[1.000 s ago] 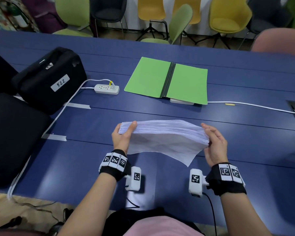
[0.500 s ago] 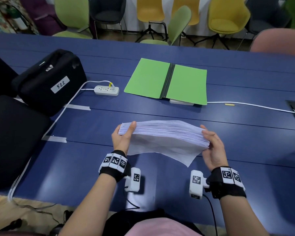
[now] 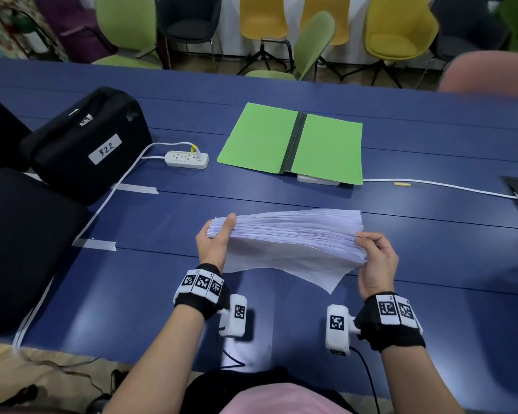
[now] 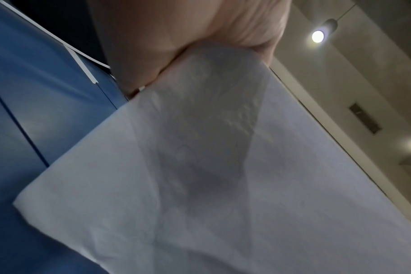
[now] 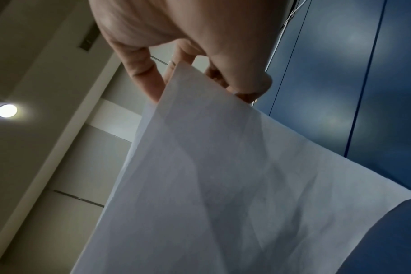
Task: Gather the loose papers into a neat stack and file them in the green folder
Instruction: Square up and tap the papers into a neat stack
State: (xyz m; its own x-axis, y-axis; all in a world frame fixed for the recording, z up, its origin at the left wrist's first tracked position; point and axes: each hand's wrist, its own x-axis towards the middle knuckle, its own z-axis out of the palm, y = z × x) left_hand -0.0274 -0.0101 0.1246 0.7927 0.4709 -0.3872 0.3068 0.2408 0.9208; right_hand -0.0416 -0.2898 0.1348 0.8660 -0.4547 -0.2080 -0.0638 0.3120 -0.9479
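A thick stack of white papers (image 3: 293, 231) is held above the blue table (image 3: 132, 294), and a loose sheet sags beneath it toward me. My left hand (image 3: 214, 240) grips the stack's left end, thumb on top. My right hand (image 3: 374, 258) holds the right end, fingers curled against the edge. The wrist views show the stack's underside (image 4: 223, 176) (image 5: 223, 176) with the left hand (image 4: 188, 37) and the right hand's fingers (image 5: 141, 74) on it. The green folder (image 3: 293, 144) lies open and flat farther back.
A black case labelled 522 (image 3: 87, 144) and another black case (image 3: 18, 243) sit at the left. A white power strip (image 3: 187, 159) with its cable lies left of the folder. Another white cable (image 3: 446, 185) runs right. Chairs (image 3: 398, 34) stand behind the table.
My right hand has slid a little lower along the stack's right edge. The stack and my left hand stay much as they were.
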